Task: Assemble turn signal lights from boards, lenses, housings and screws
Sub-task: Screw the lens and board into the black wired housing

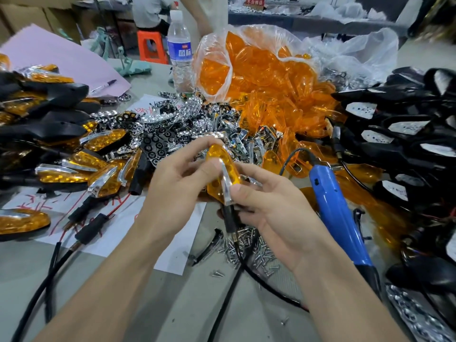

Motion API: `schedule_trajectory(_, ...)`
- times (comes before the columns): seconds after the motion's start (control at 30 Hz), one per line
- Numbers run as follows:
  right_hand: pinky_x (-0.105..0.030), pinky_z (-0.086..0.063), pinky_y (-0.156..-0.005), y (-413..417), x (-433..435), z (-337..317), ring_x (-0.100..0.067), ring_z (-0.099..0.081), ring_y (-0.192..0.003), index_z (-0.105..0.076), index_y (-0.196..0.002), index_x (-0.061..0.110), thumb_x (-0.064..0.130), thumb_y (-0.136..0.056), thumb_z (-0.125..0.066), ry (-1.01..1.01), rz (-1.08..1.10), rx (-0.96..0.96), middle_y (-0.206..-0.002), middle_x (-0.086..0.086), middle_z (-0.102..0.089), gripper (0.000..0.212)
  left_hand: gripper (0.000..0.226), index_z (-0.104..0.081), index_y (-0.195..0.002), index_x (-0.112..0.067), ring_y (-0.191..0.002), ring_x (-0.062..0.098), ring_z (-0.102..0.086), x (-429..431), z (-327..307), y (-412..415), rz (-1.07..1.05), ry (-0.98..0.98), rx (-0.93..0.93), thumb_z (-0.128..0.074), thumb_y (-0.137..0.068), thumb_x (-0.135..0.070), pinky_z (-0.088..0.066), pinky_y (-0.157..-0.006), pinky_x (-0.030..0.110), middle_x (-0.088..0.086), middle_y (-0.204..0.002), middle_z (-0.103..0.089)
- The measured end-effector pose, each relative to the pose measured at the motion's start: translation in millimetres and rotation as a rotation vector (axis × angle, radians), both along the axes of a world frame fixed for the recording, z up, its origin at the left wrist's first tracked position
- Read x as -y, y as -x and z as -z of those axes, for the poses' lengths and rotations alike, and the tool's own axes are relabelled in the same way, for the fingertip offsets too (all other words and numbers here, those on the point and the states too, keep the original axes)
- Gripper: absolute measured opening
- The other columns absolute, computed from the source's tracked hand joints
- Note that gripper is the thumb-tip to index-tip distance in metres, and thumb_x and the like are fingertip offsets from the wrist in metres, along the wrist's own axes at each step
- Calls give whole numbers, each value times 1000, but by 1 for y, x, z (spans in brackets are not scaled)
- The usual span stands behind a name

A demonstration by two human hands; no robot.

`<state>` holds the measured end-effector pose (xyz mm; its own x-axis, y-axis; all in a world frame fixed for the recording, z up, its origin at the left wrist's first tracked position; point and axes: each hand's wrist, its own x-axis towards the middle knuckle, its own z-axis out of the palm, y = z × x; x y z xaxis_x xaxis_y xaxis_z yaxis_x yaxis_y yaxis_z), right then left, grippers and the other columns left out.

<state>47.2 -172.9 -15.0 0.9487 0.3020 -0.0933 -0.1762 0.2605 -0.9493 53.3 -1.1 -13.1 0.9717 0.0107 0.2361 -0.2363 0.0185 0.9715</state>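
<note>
Both my hands hold one turn signal light (223, 176) at the centre of the view: an orange lens with a chrome strip across it, and a black stem hanging below. My left hand (172, 183) pinches its upper part with thumb and fingers. My right hand (269, 208) grips its lower end and stem. A bag of loose orange lenses (259, 70) lies behind. Chrome reflector boards (187, 122) are heaped in the middle. Black housings (404, 134) pile up on the right. Small screws (249, 250) lie scattered under my right hand.
Finished orange-and-black lights (61, 154) are stacked on the left over white paper (118, 228). A blue electric screwdriver (338, 208) lies to the right of my hands, its cable looping in front. A water bottle (179, 50) stands at the back. A person sits beyond the table.
</note>
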Motion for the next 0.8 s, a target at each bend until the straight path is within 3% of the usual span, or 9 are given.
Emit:
schedule_trajectory(0.1, -37, -63, -79, 0, 2, 0, -19, -75, -81, -77, -103, 24, -6, -81, -77, 28, 36, 8, -96, -6, -81, 37, 20, -84, -95, -28, -72, 21, -73, 5, -4, 0, -107, 127, -92, -70, -82, -34, -61, -58, 32, 11, -87, -78)
schedule_trajectory(0.2, -18, -57, -60, 0, 1, -2, -13, -76, -76, -77, -108, 17, -15, -74, -77, 1, 66, 5, -96, -4, -81, 47, 21, -85, -89, -22, -73, 25, -75, 4, -6, -1, -58, 211, -182, -69, -75, -28, -60, -58, 32, 18, -93, -78)
schedule_trajectory(0.3, -14, -55, -59, 1, -3, -1, -12, -77, -78, -78, -110, 13, -21, -72, -75, 5, 98, 3, -96, -4, -81, 51, 20, -84, -86, -17, -75, 28, -74, -1, -6, -1, -42, 234, -192, -69, -75, -24, -61, -60, 34, 21, -94, -77)
schedule_trajectory(0.47, -19, -58, -62, 1, -1, -2, -16, -78, -81, -79, -103, 18, -14, -71, -78, 93, 85, 55, -96, -3, -81, 45, 18, -84, -84, -19, -77, 30, -72, -2, -4, -1, -48, 233, -167, -69, -75, -23, -64, -64, 40, 17, -95, -77)
schedule_trajectory(0.53, -38, -64, -77, 3, -5, 0, -26, -78, -88, -80, -101, 23, 6, -73, -80, 221, 128, 160, -95, -3, -81, 33, 16, -85, -85, -21, -78, 28, -73, -2, -5, 0, -33, 216, -133, -70, -77, -23, -62, -63, 37, 14, -96, -79)
schedule_trajectory(0.6, -55, -61, -87, 6, -12, 1, -34, -75, -91, -79, -107, 30, 26, -77, -79, 291, 152, 261, -94, -4, -80, 30, 10, -85, -87, -23, -80, 28, -73, -4, -6, 0, -4, 184, -96, -76, -81, -21, -62, -66, 38, 12, -97, -80)
schedule_trajectory(0.7, -48, -63, -86, 6, -16, 2, -33, -76, -94, -78, -114, 36, 24, -78, -81, 209, 156, 284, -97, -2, -81, 38, 18, -85, -92, -24, -88, 32, -73, -8, -8, 0, 14, 177, -53, -69, -85, -19, -63, -72, 41, 11, -101, -79)
schedule_trajectory(0.8, -44, -63, -89, 5, -17, 6, -29, -77, -96, -79, -112, 36, 22, -75, -82, 211, 183, 297, -98, 2, -81, 40, 25, -84, -103, -21, -95, 25, -75, -8, -7, 2, -24, 86, -20, -69, -83, -17, -60, -77, 29, 7, -104, -80)
